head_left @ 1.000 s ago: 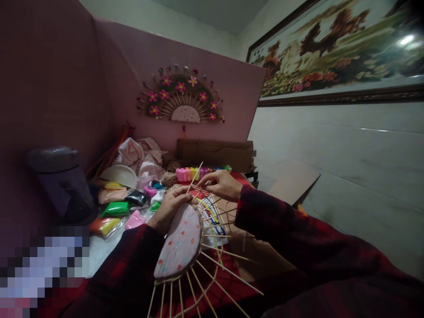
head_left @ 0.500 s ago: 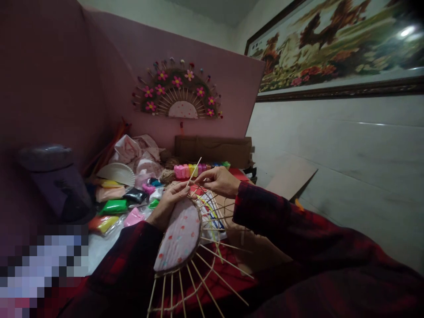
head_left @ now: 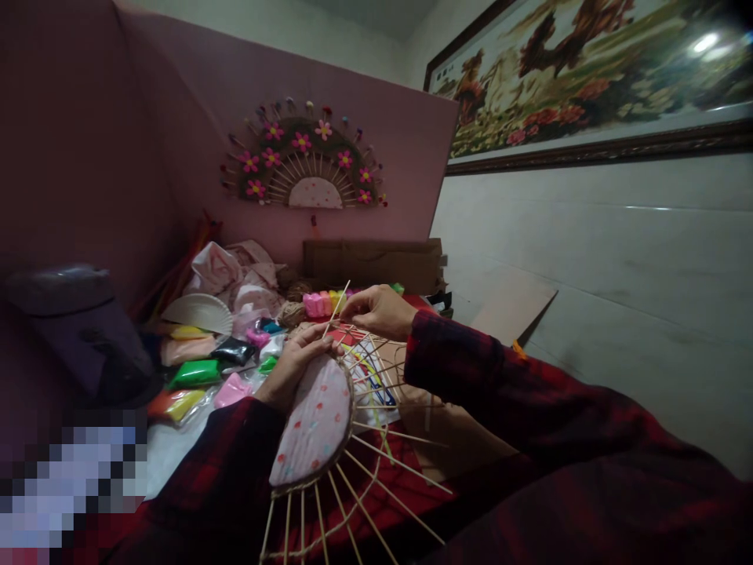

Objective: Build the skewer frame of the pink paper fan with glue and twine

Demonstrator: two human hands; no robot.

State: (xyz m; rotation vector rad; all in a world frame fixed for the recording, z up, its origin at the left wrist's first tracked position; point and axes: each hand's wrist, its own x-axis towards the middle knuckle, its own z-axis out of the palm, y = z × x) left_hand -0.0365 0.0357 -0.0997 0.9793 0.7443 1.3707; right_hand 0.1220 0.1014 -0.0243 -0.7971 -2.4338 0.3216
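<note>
A half-round fan frame (head_left: pixel 314 424) slants in front of me, its base covered in pale pink dotted cloth. Thin wooden sticks (head_left: pixel 363 502) spread from its curved edge, and a strand of twine (head_left: pixel 329 538) runs across them in an arc. My left hand (head_left: pixel 297 357) is closed on the fan's upper end, fingers at the base of the topmost stick (head_left: pixel 337 308). Close beside that stick, my right hand (head_left: pixel 376 310) is pinched on what looks like the twine; its fingertips partly hide the strand.
Bags of coloured clay (head_left: pixel 197 373) lie at left near a white pleated paper plate (head_left: pixel 198 312) and a purple container (head_left: pixel 82 329). A finished flowered fan (head_left: pixel 303 165) hangs on the pink board behind. Cardboard (head_left: pixel 373 263) stands at the back.
My view has shifted slightly, so most things sit a little further left. Both hands stay at the topmost stick, the right one still pinched beside it.
</note>
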